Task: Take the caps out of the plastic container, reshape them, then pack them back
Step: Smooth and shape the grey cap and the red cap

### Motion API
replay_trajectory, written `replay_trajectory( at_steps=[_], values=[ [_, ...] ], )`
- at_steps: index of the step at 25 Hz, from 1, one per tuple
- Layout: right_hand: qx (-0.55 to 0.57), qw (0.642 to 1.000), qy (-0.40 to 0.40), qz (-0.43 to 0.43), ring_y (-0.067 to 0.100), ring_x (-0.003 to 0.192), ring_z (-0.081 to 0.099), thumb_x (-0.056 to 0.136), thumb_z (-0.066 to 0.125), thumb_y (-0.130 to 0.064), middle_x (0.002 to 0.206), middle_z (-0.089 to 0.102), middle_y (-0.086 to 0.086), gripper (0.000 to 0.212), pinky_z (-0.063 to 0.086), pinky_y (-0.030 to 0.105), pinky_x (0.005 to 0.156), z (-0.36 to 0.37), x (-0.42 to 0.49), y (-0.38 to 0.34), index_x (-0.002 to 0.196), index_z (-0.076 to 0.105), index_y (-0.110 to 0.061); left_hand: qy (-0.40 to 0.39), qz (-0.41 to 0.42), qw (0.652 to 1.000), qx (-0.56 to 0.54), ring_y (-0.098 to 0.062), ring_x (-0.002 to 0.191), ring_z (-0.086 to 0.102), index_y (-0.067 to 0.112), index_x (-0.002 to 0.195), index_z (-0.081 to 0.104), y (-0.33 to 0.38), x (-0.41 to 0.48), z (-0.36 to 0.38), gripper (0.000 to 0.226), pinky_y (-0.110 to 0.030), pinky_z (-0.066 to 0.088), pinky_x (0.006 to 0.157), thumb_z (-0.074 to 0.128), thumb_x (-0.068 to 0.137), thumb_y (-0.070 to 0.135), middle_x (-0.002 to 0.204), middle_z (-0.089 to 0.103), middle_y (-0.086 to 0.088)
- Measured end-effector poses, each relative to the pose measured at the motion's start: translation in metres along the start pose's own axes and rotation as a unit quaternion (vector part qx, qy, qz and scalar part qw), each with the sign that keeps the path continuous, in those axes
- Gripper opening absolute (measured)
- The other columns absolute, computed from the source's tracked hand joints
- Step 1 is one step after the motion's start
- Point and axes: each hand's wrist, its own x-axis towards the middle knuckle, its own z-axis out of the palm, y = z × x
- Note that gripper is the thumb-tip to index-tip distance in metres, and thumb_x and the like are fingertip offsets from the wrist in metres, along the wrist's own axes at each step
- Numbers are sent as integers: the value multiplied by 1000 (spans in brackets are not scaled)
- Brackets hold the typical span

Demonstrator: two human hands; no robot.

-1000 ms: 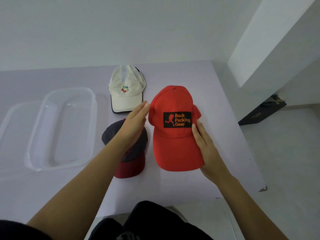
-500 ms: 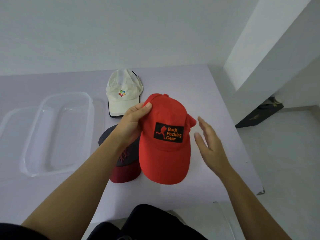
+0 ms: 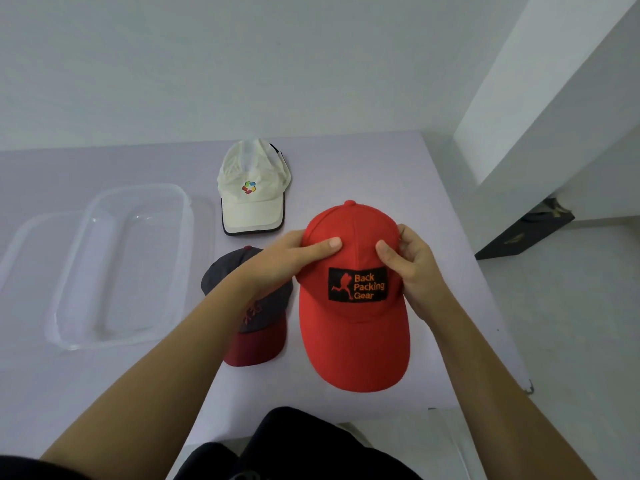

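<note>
Both hands grip the red cap (image 3: 353, 327) by its crown. The left hand (image 3: 287, 252) and right hand (image 3: 415, 268) each press a thumb on top, with the fingers (image 3: 407, 237) curled round the sides and mostly hidden. The brim points toward the person, near the front edge of the desk (image 3: 346, 168) and perhaps resting on it. The dark cap (image 3: 254, 344) lies just left, the white cap (image 3: 252, 202) beyond. The open plastic container (image 3: 188, 216) sits well to the left. A strip of desk shows between the red cap and the right edge.

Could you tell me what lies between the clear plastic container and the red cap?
A dark grey, maroon-brimmed cap, seen in the head view.
</note>
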Motion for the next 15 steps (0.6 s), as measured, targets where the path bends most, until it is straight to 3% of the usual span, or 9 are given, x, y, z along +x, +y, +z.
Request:
replay_trajectory(
  at_steps=[2,4,6,7,10,13,15],
  values=[
    [-60,998,11,11,9,87,68,76,69,-35,90,72,-7,26,52,26,78,1,1,-3,92,59,-16,3,-5,1000,-11,-21,100,69,10,110,67,3,2,-4,28,-31,53,88,64,86,24,106,73,-9],
    [-212,977,-8,35,6,84,66,72,67,-50,89,72,-8,39,50,28,79,-4,4,-4,94,61,-17,21,-12,1000,1,-16,87,71,10,101,70,5,4,-6,17,-24,55,76,62,87,14,95,75,-5],
    [-433,901,-2,39,9,82,62,71,61,-69,84,69,-7,54,44,32,81,-9,5,1,91,62,-18,22,-25,998,56,-9,77,70,11,98,70,6,4,-6,13,-21,53,71,60,88,8,86,75,0],
    [-480,877,13,32,12,75,59,71,58,-70,77,66,-4,56,42,34,75,-10,4,5,87,60,-17,17,-33,996,86,-4,72,69,12,98,68,7,4,-6,13,-18,51,69,59,90,7,83,74,3],
    [-380,923,46,29,12,57,46,81,63,-50,64,53,-2,41,40,30,58,-7,-2,10,81,51,-11,12,-54,987,153,5,69,64,21,107,61,11,2,4,15,-16,50,65,54,95,17,83,68,12],
    [-314,947,41,54,6,62,52,87,59,-45,72,59,-4,32,45,21,60,-5,-4,7,87,54,-13,32,-51,993,101,-13,88,66,26,116,61,2,3,8,23,-42,49,89,56,93,28,99,71,3],
    [-288,954,26,80,10,72,59,87,57,-48,83,66,1,34,49,27,68,-7,-2,3,91,59,-14,31,-48,996,64,-23,96,66,19,117,62,-3,4,6,25,-45,49,92,56,93,25,108,71,-10]
  ],
)
